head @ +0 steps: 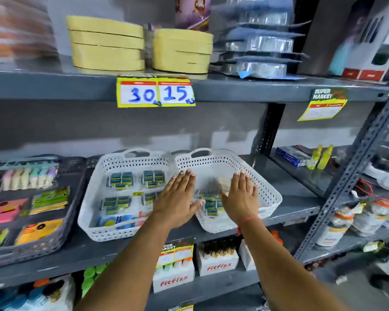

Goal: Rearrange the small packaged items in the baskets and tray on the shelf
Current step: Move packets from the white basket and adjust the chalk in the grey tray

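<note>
On middle grey metal shelf (290, 200): left white perforated plastic basket (92, 198) holds blue-green packets (121, 180) in neat groups, looks done. Right white perforated basket (267, 194) holds loose clump of packets (210, 204), unsorted. Left hand (177, 198), right hand (239, 198) flat above it, fingers extended, grasping nothing. Dark tray (70, 212) untouched.

Two white perforated baskets side by side on the grey shelf (290, 182), left basket (103, 185) holding blue-green packets (121, 180) in tidy clusters, right basket (265, 189) tilted with one cluster (210, 206), dark tray (61, 232) left of both holding colourful packs (50, 199)
</note>
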